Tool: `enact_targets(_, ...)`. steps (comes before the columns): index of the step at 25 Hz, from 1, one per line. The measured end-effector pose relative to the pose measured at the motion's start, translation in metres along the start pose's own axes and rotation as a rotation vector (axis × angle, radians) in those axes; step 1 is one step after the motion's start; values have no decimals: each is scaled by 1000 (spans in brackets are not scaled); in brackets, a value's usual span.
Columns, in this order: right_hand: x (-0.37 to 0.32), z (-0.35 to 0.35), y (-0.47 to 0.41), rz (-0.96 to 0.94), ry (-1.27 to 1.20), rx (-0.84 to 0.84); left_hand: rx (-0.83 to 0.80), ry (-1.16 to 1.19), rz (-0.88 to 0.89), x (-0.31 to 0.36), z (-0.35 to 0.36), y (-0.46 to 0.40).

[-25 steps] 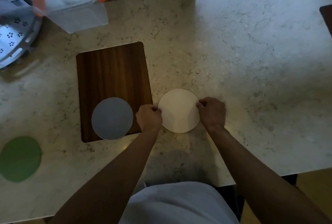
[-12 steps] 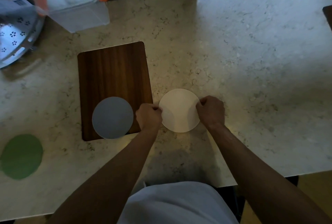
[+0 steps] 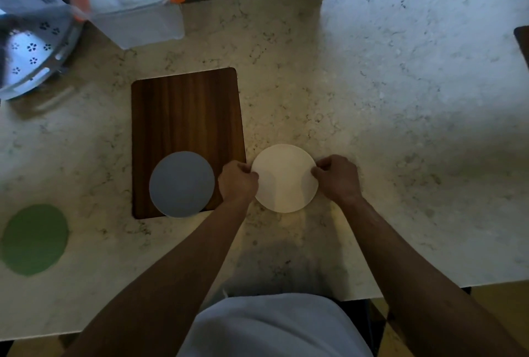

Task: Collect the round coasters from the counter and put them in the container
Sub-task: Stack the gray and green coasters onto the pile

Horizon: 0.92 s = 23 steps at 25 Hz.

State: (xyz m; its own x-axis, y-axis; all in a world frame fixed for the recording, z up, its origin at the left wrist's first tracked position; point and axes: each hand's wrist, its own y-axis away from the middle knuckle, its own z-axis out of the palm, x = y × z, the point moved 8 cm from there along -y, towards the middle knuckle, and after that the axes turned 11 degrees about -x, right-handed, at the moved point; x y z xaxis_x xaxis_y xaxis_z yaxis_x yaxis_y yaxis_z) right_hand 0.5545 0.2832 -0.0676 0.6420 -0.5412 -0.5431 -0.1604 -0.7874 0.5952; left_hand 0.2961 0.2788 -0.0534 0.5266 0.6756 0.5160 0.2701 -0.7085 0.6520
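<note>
Your left hand point(image 3: 238, 182) and right hand point(image 3: 337, 179), fingers pinching white coaster point(image 3: 284, 178) edges on counter point(image 3: 400, 113). Grey coaster point(image 3: 181, 184) and green coaster point(image 3: 35, 239) uncollected; nothing visibly inside container point(image 3: 137, 10) yet.

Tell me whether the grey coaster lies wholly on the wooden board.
No: the grey coaster overhangs the near edge of the wooden board.

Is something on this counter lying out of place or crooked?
Only slightly: the grey coaster lies on the wooden board with its near rim past the board's edge. Nothing is spilled or broken. Both hands pinch the white coaster.
</note>
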Motion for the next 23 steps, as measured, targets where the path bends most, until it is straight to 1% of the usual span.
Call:
enact_targets(3,-2,7,7,4,-95,-60,-36,88,17,-8,-8,1)
enact_targets(6,-10,11,19,13,-167,-57,-63,111,73,-13,-20,4)
enact_targets(8,-24,18,28,0,-180,-53,-66,170,74,-26,-36,6)
enact_targets(11,-58,41,39,-53,-141,-76,-52,240,62,-53,-71,4)
enact_targets(15,-101,85,47,-117,-52,-129,34,287,72,-86,-125,2)
enact_targets(17,-121,110,49,-150,2,-160,66,320,46,-104,-151,-2)
enact_targets(23,-165,156,44,-198,112,-132,74,424,9,-139,-192,-18)
